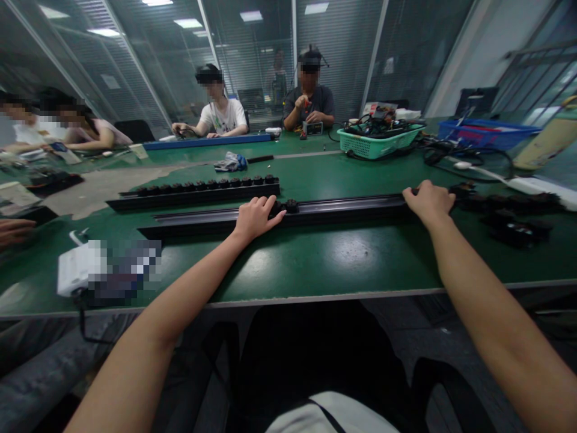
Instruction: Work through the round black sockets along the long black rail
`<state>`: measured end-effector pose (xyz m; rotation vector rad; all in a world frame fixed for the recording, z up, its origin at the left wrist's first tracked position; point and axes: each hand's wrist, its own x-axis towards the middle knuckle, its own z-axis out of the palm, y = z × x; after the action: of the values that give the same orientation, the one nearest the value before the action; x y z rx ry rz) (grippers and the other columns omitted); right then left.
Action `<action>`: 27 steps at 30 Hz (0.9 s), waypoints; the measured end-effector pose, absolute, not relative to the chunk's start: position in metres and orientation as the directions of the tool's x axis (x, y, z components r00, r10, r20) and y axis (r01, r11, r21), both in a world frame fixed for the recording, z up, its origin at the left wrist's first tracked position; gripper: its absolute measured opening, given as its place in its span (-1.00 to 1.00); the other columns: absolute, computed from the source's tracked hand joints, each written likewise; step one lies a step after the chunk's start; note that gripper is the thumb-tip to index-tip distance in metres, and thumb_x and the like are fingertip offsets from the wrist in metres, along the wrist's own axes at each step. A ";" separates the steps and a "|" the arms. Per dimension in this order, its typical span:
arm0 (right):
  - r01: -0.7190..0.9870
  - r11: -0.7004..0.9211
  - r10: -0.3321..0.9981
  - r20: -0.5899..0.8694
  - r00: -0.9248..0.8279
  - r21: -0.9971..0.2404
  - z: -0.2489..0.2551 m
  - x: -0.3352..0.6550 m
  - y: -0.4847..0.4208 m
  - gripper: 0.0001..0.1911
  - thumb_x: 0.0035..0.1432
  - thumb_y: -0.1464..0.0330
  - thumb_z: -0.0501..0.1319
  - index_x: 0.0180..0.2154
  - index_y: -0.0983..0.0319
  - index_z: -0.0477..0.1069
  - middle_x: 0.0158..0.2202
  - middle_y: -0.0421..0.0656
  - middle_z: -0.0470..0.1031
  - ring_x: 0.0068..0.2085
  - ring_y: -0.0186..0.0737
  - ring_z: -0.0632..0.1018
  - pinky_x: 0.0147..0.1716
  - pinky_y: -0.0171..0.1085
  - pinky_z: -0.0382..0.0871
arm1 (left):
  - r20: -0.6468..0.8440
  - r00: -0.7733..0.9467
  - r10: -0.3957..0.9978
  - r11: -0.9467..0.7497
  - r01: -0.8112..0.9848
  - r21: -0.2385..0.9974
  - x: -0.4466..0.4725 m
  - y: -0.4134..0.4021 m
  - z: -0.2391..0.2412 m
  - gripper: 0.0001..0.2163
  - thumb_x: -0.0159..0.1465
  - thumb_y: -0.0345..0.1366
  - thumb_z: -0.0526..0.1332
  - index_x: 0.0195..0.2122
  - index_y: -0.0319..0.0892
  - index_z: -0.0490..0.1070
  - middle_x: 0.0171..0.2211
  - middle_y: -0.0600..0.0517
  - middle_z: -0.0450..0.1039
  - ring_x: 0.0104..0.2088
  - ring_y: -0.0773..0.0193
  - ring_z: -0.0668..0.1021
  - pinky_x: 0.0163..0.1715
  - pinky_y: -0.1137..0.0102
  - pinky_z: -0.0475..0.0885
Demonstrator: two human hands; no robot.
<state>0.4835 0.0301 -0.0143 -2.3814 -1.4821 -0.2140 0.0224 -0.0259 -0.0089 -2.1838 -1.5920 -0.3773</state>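
A long black rail [342, 210] lies across the green table [315, 264] in front of me. My left hand [256, 219] rests on the rail's middle, fingers stretched over it beside two small black round parts [288, 206] seated in the rail. My right hand [429, 201] is curled over the rail's right end, gripping it. A second black rail [193, 195], filled with a row of several black round parts, lies just behind the first.
Loose black parts [509, 219] lie at the right. A green basket of cables [378, 141], a blue bin [487, 132] and a white power strip [541, 189] stand behind. A white device [79, 267] sits front left. Several people work across the table.
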 end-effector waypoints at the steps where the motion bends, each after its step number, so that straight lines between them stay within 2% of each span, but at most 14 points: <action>1: 0.892 -0.407 0.845 0.291 0.449 -0.195 -0.014 0.484 0.031 -0.37 0.35 0.08 0.00 0.14 0.41 0.49 0.06 0.31 0.56 0.06 0.24 0.53 0.07 0.10 0.31 | 0.446 0.312 0.839 -0.264 0.950 -0.169 0.023 -0.026 -0.009 -0.38 0.50 0.19 -0.07 0.29 -0.17 0.41 0.02 -0.24 0.58 0.04 -0.13 0.57 -0.18 0.18 0.41; 9: 0.889 -0.413 0.843 0.285 0.455 -0.197 -0.015 0.486 0.033 -0.36 0.37 0.06 0.00 0.14 0.40 0.50 0.09 0.28 0.58 0.09 0.26 0.54 0.07 0.07 0.31 | 0.449 0.317 0.836 -0.261 0.948 -0.183 0.023 -0.026 -0.008 -0.38 0.51 0.19 -0.08 0.28 -0.18 0.42 0.01 -0.23 0.59 0.03 -0.11 0.58 -0.21 0.20 0.39; 15: 0.891 -0.404 0.853 0.265 0.449 -0.208 -0.015 0.490 0.034 -0.30 0.29 -0.09 0.13 0.12 0.34 0.51 0.11 0.26 0.57 0.10 0.26 0.54 0.09 0.08 0.30 | 0.450 0.316 0.835 -0.264 0.948 -0.176 0.023 -0.026 -0.008 -0.37 0.50 0.19 -0.08 0.28 -0.18 0.42 0.01 -0.23 0.59 0.03 -0.12 0.58 -0.21 0.20 0.39; 20: 0.888 -0.410 0.855 0.250 0.454 -0.207 -0.014 0.492 0.035 -0.39 0.30 -0.01 0.12 0.12 0.30 0.51 0.11 0.24 0.57 0.12 0.26 0.54 0.09 0.11 0.28 | 0.445 0.312 0.839 -0.269 0.950 -0.159 0.023 -0.026 -0.008 -0.38 0.50 0.19 -0.07 0.28 -0.16 0.42 0.01 -0.24 0.59 0.04 -0.12 0.57 -0.19 0.19 0.40; 27: 0.885 -0.423 0.861 0.218 0.459 -0.194 -0.013 0.489 0.035 -0.41 0.32 0.02 0.11 0.14 0.30 0.49 0.16 0.24 0.54 0.17 0.28 0.50 0.13 0.12 0.26 | 0.449 0.317 0.835 -0.268 0.948 -0.172 0.022 -0.025 -0.009 -0.38 0.50 0.18 -0.07 0.29 -0.17 0.41 0.02 -0.24 0.59 0.04 -0.12 0.58 -0.19 0.19 0.41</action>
<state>0.4888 0.0353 -0.0126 -2.4318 -1.4957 -0.1229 0.0221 -0.0253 -0.0094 -2.1837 -1.5818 -0.3777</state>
